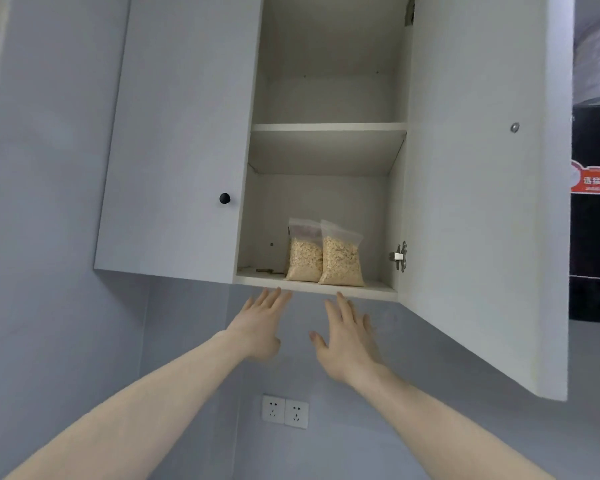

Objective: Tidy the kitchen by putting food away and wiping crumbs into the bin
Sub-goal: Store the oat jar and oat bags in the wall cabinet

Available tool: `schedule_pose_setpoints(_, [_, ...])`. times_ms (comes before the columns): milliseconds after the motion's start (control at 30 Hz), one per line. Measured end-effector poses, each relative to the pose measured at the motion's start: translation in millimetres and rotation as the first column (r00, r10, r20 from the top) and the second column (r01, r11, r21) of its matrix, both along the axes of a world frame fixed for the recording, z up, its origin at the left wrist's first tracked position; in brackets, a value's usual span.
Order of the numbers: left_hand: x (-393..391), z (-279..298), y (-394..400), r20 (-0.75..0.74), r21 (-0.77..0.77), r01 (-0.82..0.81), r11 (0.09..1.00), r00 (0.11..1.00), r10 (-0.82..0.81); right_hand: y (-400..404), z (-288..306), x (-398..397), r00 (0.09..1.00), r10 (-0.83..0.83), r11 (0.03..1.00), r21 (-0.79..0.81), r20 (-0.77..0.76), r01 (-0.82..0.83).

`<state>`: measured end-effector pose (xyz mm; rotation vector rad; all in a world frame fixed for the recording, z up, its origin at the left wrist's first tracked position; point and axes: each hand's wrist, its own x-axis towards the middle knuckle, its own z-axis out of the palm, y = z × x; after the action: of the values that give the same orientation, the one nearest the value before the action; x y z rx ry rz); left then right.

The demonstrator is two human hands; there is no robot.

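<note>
We found two zip bags of oats (324,258) standing upright, side by side and touching, on the wall cupboard's bottom shelf (312,287), door (482,202) open, while our left hand (262,323) and right hand (347,337) hovered below, grips wide and empty, presumably after stowing.

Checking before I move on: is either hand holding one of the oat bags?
No, both the left hand and right hand are open below the shelf where two oat bags stand.

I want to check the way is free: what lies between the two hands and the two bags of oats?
In the head view, only the front edge of the cupboard's bottom shelf lies between the left hand, the right hand and the bags of oats.
</note>
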<state>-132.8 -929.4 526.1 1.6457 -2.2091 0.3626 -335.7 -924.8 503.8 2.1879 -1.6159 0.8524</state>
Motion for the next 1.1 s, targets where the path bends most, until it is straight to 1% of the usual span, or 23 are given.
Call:
schedule_pose_setpoints(100, [-1.5,-4.2,40.0,-0.09,-0.087,0.09,0.992,0.991,-0.098,32.5,-17.5,-2.2,0.989,0.144,0.989,-0.017,-0.033,-0.144])
schedule_pose_setpoints(200, [-9.6,3.1,84.3,-0.143,-0.196,0.171,0.965,0.969,-0.201,65.6,-24.7,-12.7,0.973,0.228,0.973,-0.038,-0.028,-0.228])
schedule_pose_setpoints(300, [-25.9,16.9,124.9,-0.166,-0.326,0.246,0.913,0.935,-0.312,99.5,-30.3,-31.0,0.964,0.265,0.963,-0.033,-0.03,-0.266])
schedule_pose_setpoints(400, [-49.9,35.9,163.6,-0.207,-0.462,0.302,0.834,0.877,-0.433,129.5,-35.2,-59.5,0.957,0.284,0.959,0.002,-0.064,-0.284])
schedule_pose_setpoints(467, [-69.9,50.9,189.9,-0.235,-0.532,0.333,0.779,0.825,-0.513,146.0,-34.2,-83.0,0.957,0.268,0.963,0.017,-0.107,-0.268])
schedule_pose_setpoints(533, [-91.7,65.9,215.6,-0.262,-0.569,0.36,0.739,0.773,-0.579,160.2,-29.5,-107.3,0.964,0.222,0.975,0.006,-0.146,-0.223])
schedule_pose_setpoints(600, [-114.0,77.3,236.8,-0.274,-0.578,0.382,0.721,0.742,-0.612,174.9,-22.9,-131.8,0.977,0.165,0.986,-0.013,-0.138,-0.168])
schedule_pose_setpoints(667, [-135.7,84.5,251.3,-0.266,-0.568,0.394,0.723,0.744,-0.614,187.1,-17.0,-153.2,0.988,0.113,0.993,-0.02,-0.102,-0.115])
schedule_pose_setpoints(733, [-157.9,87.5,261.6,-0.28,-0.544,0.388,0.744,0.752,-0.597,199.9,-11.1,-171.9,0.996,0.067,0.998,-0.019,-0.056,-0.068])
schedule_pose_setpoints(800, [-177.4,86.6,268.1,-0.338,-0.501,0.362,0.786,0.755,-0.562,213.2,-5.2,-187.3,0.999,0.041,0.999,-0.027,0.005,-0.041])
schedule_pose_setpoints(867, [-192.4,82.5,273.4,-0.377,-0.482,0.329,0.812,0.758,-0.532,227.7,0.9,-199.4,0.997,0.048,0.998,-0.054,0.065,-0.045])
schedule_pose_setpoints(933, [-200.1,79.2,279.7,-0.402,-0.489,0.314,0.814,0.747,-0.529,241.0,5.4,-206.8,0.991,0.074,0.994,-0.088,0.115,-0.064])
schedule_pose_setpoints(1000, [-199.9,78.6,284.6,-0.45,-0.474,0.308,0.825,0.721,-0.527,250.6,8.4,-209.4,0.984,0.097,0.99,-0.115,0.149,-0.081])
schedule_pose_setpoints(1100, [-192.2,78.7,288.7,-0.501,-0.435,0.296,0.85,0.705,-0.502,260.3,9.5,-208.2,0.975,0.136,0.984,-0.139,0.177,-0.112])
